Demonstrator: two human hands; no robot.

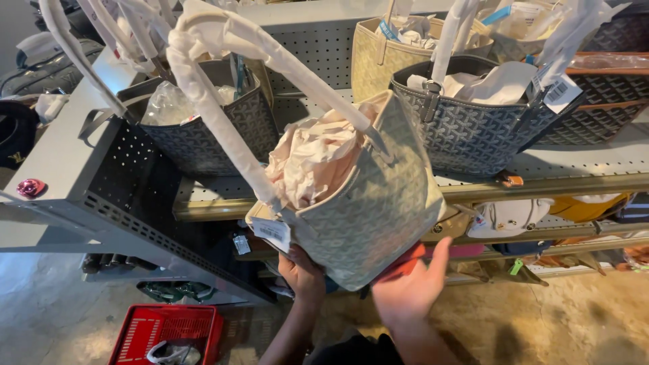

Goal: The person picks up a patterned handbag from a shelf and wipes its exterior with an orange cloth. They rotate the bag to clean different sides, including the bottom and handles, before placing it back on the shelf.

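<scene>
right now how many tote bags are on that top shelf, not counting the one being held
4 that I can tell: a dark bag at left, a beige bag behind, a dark bag mid-right, a dark bag at far right. More may be hidden.

I see a pale grey-green patterned tote bag (368, 216) held up in front of the shelves, tilted so its open mouth faces up and left. Crumpled pinkish-cream paper (307, 162) fills it, white-wrapped handles (223, 88) arch above, and a white tag (270, 232) hangs at its lower-left corner.
</scene>
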